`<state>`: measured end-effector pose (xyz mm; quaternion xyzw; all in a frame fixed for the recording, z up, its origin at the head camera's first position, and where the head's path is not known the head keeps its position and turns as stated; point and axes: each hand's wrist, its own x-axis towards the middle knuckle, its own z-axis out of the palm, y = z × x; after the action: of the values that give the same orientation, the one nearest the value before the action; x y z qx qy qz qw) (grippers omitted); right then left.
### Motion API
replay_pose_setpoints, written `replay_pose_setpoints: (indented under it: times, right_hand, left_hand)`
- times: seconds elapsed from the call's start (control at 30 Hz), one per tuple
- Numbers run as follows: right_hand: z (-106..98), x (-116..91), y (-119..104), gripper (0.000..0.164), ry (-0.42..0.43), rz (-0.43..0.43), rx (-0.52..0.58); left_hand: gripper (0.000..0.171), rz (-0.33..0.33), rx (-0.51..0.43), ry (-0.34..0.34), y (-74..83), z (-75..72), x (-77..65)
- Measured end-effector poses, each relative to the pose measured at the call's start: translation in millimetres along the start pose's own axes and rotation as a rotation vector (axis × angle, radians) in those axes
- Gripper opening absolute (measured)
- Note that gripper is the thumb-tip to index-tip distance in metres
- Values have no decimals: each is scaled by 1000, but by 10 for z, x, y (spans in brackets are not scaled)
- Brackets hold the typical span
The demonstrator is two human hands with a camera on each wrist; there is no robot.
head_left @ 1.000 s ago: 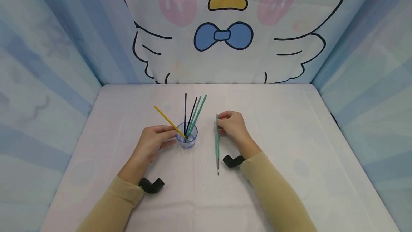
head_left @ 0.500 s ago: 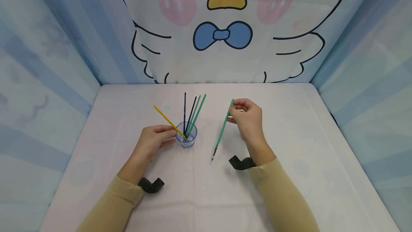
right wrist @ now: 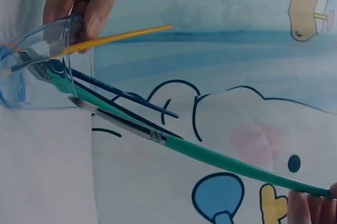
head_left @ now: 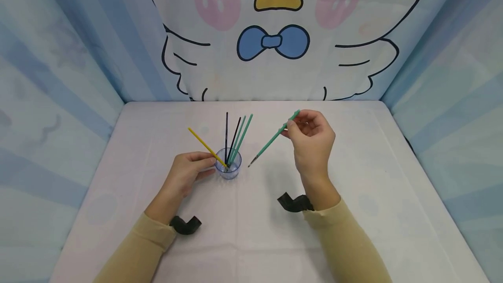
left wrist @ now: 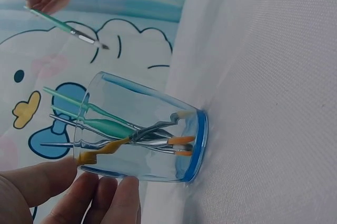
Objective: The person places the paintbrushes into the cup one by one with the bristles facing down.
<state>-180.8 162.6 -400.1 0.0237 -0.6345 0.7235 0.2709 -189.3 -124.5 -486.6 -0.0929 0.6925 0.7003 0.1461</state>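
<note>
A clear bluish plastic cup (head_left: 232, 174) stands upright on the table, with several paintbrushes leaning in it bristles down: a yellow paintbrush (head_left: 201, 142), two dark ones and two green paintbrushes (head_left: 244, 133). My left hand (head_left: 188, 173) holds the cup by its left side, thumb and fingers near the rim in the left wrist view. To the right of the cup, my right hand (head_left: 315, 145) pinches another green paintbrush (head_left: 272, 140) near the end of its handle. That brush is raised and slanted, its dark tip pointing down-left, just right of the cup and apart from it.
A pale cloth covers the table (head_left: 377, 230). Behind it hangs a curtain (head_left: 271, 82) printed with a cartoon face and a blue bow tie; blue-striped curtains close both sides. Black curved pieces (head_left: 295, 202) stick out at both wrists.
My right hand has lifted the green paintbrush up and to the right, and the brush has tilted from nearly straight to slanted, its tip now closer to the cup. My left hand stays put.
</note>
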Motion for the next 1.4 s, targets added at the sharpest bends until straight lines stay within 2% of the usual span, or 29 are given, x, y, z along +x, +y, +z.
replay_pose_setpoints:
  times: [0.13, 0.3, 0.47, 0.67, 0.9, 1.4]
  right_hand:
    - [64, -57, 4, 24, 7, -60, 80]
    - [174, -122, 58, 28, -29, -123, 119]
    - [272, -190, 146, 20, -89, -143, 88]
    - [342, -252, 246, 19, -137, -138, 13]
    - [357, -271, 371, 19, -163, -88, -19]
    - [341, -266, 628, 17, -246, 122, 5]
  left_hand:
    - [33, -4, 2, 3, -3, 0, -3]
    - [33, -7, 3, 8, -4, 3, -8]
    - [33, -6, 2, 7, -4, 2, -6]
    - [33, -1, -1, 3, -12, -2, -4]
    - [33, -5, -1, 4, -8, 2, -9]
    - [34, -2, -1, 14, 0, 7, -11]
